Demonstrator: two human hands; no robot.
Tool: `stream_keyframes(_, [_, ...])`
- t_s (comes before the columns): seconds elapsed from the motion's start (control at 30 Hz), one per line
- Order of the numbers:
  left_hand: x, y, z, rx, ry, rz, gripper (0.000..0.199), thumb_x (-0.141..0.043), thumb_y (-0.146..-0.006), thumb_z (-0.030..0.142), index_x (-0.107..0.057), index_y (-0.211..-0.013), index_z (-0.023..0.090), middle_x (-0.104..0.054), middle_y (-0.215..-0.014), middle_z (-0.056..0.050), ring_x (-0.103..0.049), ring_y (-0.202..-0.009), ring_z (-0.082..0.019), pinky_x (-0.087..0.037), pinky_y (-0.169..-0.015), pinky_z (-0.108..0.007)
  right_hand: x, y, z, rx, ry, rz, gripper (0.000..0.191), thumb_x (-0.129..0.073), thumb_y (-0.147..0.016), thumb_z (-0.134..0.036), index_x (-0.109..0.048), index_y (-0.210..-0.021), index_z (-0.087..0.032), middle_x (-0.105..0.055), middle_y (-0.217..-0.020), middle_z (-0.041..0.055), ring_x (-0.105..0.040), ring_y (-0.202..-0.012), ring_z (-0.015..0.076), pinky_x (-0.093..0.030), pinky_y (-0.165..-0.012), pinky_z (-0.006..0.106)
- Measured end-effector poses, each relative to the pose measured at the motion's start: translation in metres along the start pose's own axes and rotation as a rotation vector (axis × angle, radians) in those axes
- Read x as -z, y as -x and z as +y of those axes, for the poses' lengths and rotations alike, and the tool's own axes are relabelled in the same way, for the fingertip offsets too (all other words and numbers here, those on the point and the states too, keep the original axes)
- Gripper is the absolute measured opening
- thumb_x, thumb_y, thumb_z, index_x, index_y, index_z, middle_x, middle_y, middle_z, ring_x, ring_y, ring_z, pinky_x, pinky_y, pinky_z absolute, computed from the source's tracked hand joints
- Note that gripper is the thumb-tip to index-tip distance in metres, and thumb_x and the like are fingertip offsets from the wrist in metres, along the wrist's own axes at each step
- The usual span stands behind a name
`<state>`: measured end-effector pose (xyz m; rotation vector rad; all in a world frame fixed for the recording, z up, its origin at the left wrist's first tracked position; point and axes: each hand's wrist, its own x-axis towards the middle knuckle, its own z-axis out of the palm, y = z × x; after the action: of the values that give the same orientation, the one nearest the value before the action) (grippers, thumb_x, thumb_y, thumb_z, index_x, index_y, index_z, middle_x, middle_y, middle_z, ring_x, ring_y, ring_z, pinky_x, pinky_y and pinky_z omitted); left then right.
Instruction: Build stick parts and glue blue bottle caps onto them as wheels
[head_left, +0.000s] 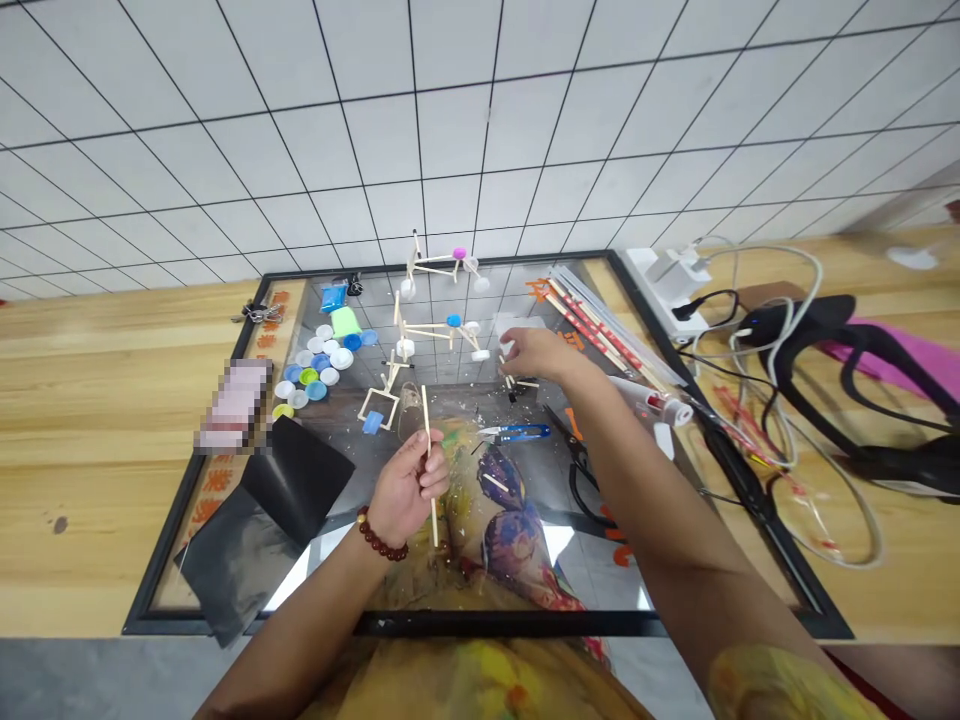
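Observation:
My left hand [411, 483] is closed around a thin pale wooden stick [426, 410], held nearly upright above the glass-like tabletop. My right hand [534, 355] reaches to the far right with bent fingers a little apart, over short dark-tipped wooden sticks [523, 384] and beside a clear plastic piece [517, 325]; nothing shows in its fingers. Ahead of the left hand lies a small square stick frame [379, 408] with a blue piece. Two stick models with bottle-cap wheels, one with a blue cap [453, 321] and one with a pink cap [459, 254], stand farther back.
Blue-handled cutters [517, 433] and black scissors [577, 465] lie near my right forearm. Bottle caps [315, 375] cluster left, above a black sheet [296, 480]. Long sticks [600, 325], a glue tube [656, 400] and cables [795, 300] occupy the right. A tiled wall rises behind.

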<state>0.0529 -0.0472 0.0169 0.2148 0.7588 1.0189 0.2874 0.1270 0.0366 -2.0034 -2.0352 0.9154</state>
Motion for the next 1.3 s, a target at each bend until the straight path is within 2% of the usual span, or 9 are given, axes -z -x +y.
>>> stream_keyframes(0.1, [0.000,-0.001,-0.003,-0.001,-0.012,-0.005,0.017,-0.072,-0.086,0.028,-0.066,-0.092,0.014,-0.039,-0.060,0.006,-0.031,-0.046,-0.003,-0.022,-0.042,-0.014,-0.005,-0.003,-0.004,0.249,0.077,0.077,0.104,-0.085,-0.058,-0.022,-0.041,-0.152,-0.021,-0.048,-0.153,0.0170,-0.049,-0.138,0.0347,-0.043,-0.112,0.046])
stream_keyframes(0.17, [0.001,-0.001,-0.004,-0.008,-0.021,-0.008,0.019,-0.073,-0.084,0.029,-0.065,-0.093,0.014,-0.040,-0.060,0.006,-0.031,-0.046,-0.003,-0.022,-0.042,-0.014,-0.010,-0.009,-0.005,0.414,0.064,0.067,0.114,-0.085,-0.059,-0.021,-0.030,-0.158,-0.017,-0.033,-0.163,0.0187,-0.035,-0.149,0.0332,-0.034,-0.120,0.045])
stream_keyframes(0.3, [0.001,-0.002,-0.006,-0.024,-0.044,-0.007,0.021,-0.074,-0.083,0.030,-0.064,-0.092,0.014,-0.040,-0.060,0.007,-0.030,-0.046,-0.002,-0.020,-0.042,-0.014,-0.023,-0.023,-0.004,0.467,-0.031,0.035,0.098,-0.076,-0.069,-0.015,-0.032,-0.156,-0.007,-0.038,-0.160,0.0203,-0.039,-0.148,0.0269,-0.030,-0.123,0.038])
stream_keyframes(0.47, [0.000,-0.003,-0.006,-0.029,-0.048,-0.010,0.022,-0.075,-0.083,0.030,-0.063,-0.091,0.014,-0.041,-0.060,0.007,-0.030,-0.046,-0.003,-0.021,-0.042,-0.014,-0.031,-0.025,0.002,0.451,-0.037,0.129,0.085,-0.078,-0.071,-0.023,-0.046,-0.148,-0.014,-0.053,-0.148,0.0171,-0.053,-0.135,0.0289,-0.041,-0.114,0.042])
stream_keyframes(0.77, [0.001,-0.003,-0.010,-0.027,-0.058,-0.036,0.023,-0.075,-0.082,0.031,-0.064,-0.091,0.013,-0.043,-0.060,0.006,-0.032,-0.046,-0.002,-0.023,-0.042,-0.013,-0.044,0.014,-0.009,0.235,0.180,0.232,0.094,-0.081,-0.070,-0.053,-0.046,-0.148,-0.015,-0.056,-0.140,0.0215,-0.051,-0.130,0.0411,-0.038,-0.107,0.056])
stream_keyframes(1.0, [-0.002,-0.002,-0.009,-0.050,-0.046,-0.044,0.022,-0.079,-0.078,0.030,-0.068,-0.087,0.013,-0.048,-0.063,0.004,-0.042,-0.051,-0.004,-0.033,-0.046,-0.015,-0.051,0.047,-0.020,0.227,0.217,0.261,0.084,-0.079,-0.074,-0.050,-0.048,-0.145,-0.016,-0.063,-0.133,0.0206,-0.054,-0.124,0.0423,-0.035,-0.102,0.056])
stream_keyframes(1.13, [-0.006,-0.001,-0.009,-0.180,-0.023,0.021,0.021,-0.084,-0.072,0.028,-0.070,-0.081,0.014,-0.064,-0.083,-0.002,-0.061,-0.080,-0.011,-0.052,-0.074,-0.024,-0.058,0.084,-0.022,0.316,-0.096,0.257,0.056,-0.072,-0.082,-0.040,-0.059,-0.130,-0.015,-0.068,-0.120,0.0157,-0.063,-0.109,0.0312,-0.045,-0.094,0.044])
stream_keyframes(1.2, [-0.010,-0.003,-0.008,-0.249,-0.013,0.076,0.022,-0.087,-0.069,0.028,-0.072,-0.080,0.014,-0.068,-0.093,-0.003,-0.063,-0.089,-0.013,-0.052,-0.083,-0.027,-0.066,0.107,-0.024,0.375,-0.360,0.140,0.039,-0.069,-0.084,-0.043,-0.066,-0.112,-0.017,-0.072,-0.104,0.0090,-0.065,-0.088,0.0216,-0.049,-0.082,0.035])
stream_keyframes(1.3, [-0.019,-0.007,-0.008,-0.290,-0.053,0.117,0.027,-0.089,-0.065,0.032,-0.075,-0.082,0.015,-0.071,-0.095,-0.003,-0.063,-0.086,-0.013,-0.051,-0.082,-0.027,-0.080,0.134,-0.027,0.425,-0.594,-0.036,0.031,-0.069,-0.083,-0.047,-0.068,-0.096,-0.019,-0.071,-0.088,0.0031,-0.061,-0.072,0.0158,-0.047,-0.068,0.028])
